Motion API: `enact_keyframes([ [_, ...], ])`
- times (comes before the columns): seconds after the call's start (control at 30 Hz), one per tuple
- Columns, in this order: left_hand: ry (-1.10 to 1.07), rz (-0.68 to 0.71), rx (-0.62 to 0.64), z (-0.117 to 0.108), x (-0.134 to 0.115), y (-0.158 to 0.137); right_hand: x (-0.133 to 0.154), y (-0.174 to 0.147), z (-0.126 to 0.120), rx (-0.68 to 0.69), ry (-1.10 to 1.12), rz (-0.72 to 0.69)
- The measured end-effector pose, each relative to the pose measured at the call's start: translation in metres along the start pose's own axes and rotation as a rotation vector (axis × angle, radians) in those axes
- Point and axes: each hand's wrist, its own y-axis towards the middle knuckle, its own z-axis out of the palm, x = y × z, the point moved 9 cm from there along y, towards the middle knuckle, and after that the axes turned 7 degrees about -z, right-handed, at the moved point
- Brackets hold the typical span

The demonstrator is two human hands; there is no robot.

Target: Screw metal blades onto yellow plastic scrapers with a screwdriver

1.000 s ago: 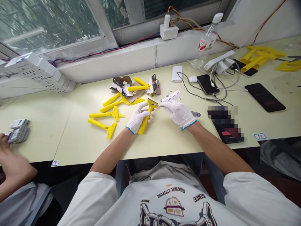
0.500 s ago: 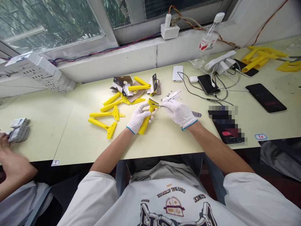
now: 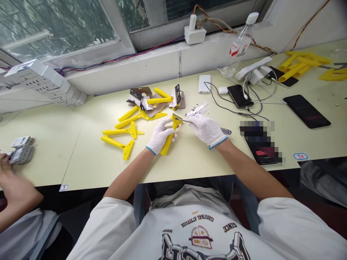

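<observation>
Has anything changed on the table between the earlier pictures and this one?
Barely: the left hand and the yellow scraper it holds have edged, at most, very slightly to the right. Nothing was taken hold of or let go. The right hand still holds the slim tool to the scraper's head, and the loose yellow scrapers lie as before.

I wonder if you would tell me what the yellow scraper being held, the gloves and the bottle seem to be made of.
The yellow scraper: probably plastic, smooth with slight sheen, judging by its even colour. The gloves: matte knitted fabric, perhaps cotton, from the textured surface. The bottle: likely clear plastic, glossy, since it looks see-through and catches highlights.
</observation>
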Motion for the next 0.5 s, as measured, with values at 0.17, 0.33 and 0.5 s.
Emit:
enact_keyframes([
  [0.17, -0.042, -0.018, -0.017, -0.003, 0.001, 0.001, -0.002, 0.002, 0.004, -0.021, 0.002, 0.013],
  [0.33, -0.046, -0.029, -0.017, -0.002, 0.001, 0.0, -0.005, 0.002, 0.009, -0.025, 0.023, 0.014],
  [0.5, -0.04, -0.026, -0.009, -0.001, 0.001, 0.0, -0.009, 0.002, 0.011, -0.051, 0.053, 0.02],
])
